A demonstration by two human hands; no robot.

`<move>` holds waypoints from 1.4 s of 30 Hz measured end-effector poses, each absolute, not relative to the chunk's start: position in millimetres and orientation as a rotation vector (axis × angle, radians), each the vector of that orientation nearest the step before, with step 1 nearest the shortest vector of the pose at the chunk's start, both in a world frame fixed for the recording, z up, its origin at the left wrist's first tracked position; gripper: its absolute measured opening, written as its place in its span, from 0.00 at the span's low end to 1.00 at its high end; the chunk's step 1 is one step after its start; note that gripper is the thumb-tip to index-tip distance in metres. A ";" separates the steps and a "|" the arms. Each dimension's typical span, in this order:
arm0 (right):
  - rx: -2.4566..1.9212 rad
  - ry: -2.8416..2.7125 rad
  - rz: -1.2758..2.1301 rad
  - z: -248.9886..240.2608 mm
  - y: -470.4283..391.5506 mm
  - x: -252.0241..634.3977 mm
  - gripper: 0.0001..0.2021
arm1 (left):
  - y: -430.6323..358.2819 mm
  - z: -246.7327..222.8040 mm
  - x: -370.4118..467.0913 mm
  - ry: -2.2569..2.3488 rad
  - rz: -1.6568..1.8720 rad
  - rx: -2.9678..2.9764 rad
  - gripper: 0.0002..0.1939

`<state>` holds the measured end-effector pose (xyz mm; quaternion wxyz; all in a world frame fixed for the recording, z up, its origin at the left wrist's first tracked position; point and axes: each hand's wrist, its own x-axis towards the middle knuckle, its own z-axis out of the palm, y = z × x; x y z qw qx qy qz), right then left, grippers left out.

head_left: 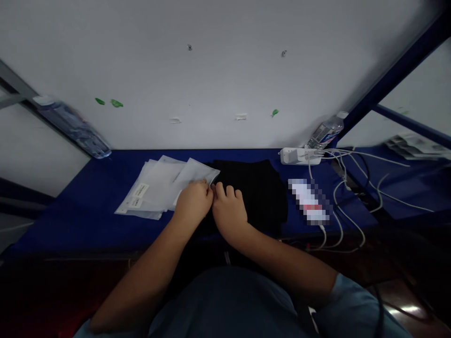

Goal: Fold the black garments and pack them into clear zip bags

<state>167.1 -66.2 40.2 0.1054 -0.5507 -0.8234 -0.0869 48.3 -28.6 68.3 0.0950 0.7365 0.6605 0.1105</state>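
My left hand (193, 199) is closed on the edge of a frosted plastic bag (192, 171), which lies slanted over the other bags. My right hand (229, 206) meets it at the bag's right edge, fingers curled and thumb tip pinching there. Under and right of my hands lies folded black cloth (262, 188), spread on the blue tabletop (95, 202). Several more frosted bags (155, 178) overlap to the left, and a white label (139, 195) shows on one. The fingertips partly hide the spot where both hands grip.
A large water bottle (72, 126) leans at the back left. At the right are a white power strip (299, 156), a smaller bottle (327, 131), a pixelated phone-shaped item (310, 202) and loose white cables (347, 213). A white wall (225, 80) rises behind.
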 end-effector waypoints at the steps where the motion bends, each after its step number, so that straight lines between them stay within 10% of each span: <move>1: -1.608 -2.426 -0.252 38.7 -69.5 165.2 0.21 | -28.4 67.0 48.2 1.954 0.332 2.187 0.17; 12: -1.062 -2.651 0.213 64.8 -62.2 217.6 0.20 | -34.5 45.7 36.5 1.879 0.541 2.292 0.14; 29: -1.463 -2.496 0.351 47.4 -2.7 229.1 0.21 | 15.3 57.8 45.5 1.797 0.094 2.499 0.16; 42: -1.154 -2.292 0.462 42.6 9.7 222.1 0.11 | 5.3 45.0 48.8 1.617 0.666 2.536 0.19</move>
